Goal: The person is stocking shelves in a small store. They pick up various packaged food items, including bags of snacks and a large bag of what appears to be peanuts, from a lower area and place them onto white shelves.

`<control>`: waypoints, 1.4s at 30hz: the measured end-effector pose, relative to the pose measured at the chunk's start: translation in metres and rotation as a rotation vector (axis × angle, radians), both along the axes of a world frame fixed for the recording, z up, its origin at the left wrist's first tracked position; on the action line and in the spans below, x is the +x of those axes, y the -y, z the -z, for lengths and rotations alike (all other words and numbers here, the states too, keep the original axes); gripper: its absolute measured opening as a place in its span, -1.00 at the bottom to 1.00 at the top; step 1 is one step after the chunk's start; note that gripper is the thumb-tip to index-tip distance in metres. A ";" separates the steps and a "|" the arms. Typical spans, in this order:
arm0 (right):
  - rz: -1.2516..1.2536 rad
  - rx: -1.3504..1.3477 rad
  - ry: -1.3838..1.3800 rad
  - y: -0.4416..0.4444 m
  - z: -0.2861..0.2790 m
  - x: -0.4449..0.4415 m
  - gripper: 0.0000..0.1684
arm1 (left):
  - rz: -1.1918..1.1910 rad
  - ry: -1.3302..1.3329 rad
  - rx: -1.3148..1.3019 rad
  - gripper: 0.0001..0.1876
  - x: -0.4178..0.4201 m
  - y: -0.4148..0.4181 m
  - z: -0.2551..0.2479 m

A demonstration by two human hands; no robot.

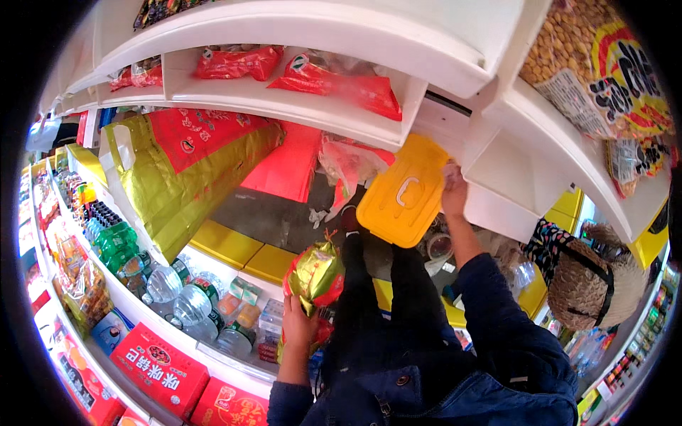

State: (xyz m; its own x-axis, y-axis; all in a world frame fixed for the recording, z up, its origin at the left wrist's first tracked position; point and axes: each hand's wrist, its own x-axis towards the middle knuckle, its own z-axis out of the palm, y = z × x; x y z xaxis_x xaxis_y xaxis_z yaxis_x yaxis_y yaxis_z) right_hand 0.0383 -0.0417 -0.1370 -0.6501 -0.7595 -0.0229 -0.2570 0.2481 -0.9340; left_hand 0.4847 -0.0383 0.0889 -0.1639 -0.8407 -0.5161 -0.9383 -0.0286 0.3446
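My left hand grips a shiny gold and red package by its lower end, its gathered top pointing away from me. My right hand is at the right edge of a yellow plastic lidded box, its fingers closed about the rim and partly blurred. A pale carry handle lies on the lid. The box hides part of my leg and foot below. A large gold and red bag with a cut-out handle leans left of the box. Beside the box hangs a clear and red plastic bag.
White shelving with red snack packets curves overhead. Bagged nuts are at upper right. Water bottles and red cartons fill the left shelves. A person in a straw hat is close on the right.
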 end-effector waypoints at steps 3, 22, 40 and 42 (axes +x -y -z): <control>0.039 0.363 -0.394 0.013 0.031 -0.039 -0.49 | -0.100 0.015 0.100 -0.43 -0.010 -0.001 -0.005; -0.487 0.770 -0.567 0.183 0.021 0.001 -0.41 | -0.300 -0.152 0.177 -0.04 -0.027 0.032 -0.052; -1.180 1.054 -0.849 0.104 -0.010 0.155 -0.50 | -0.515 -0.380 0.254 -0.03 -0.026 0.047 -0.094; -1.538 1.205 -1.030 0.094 0.003 0.169 -0.59 | -0.592 -0.456 0.312 -0.03 -0.031 0.050 -0.101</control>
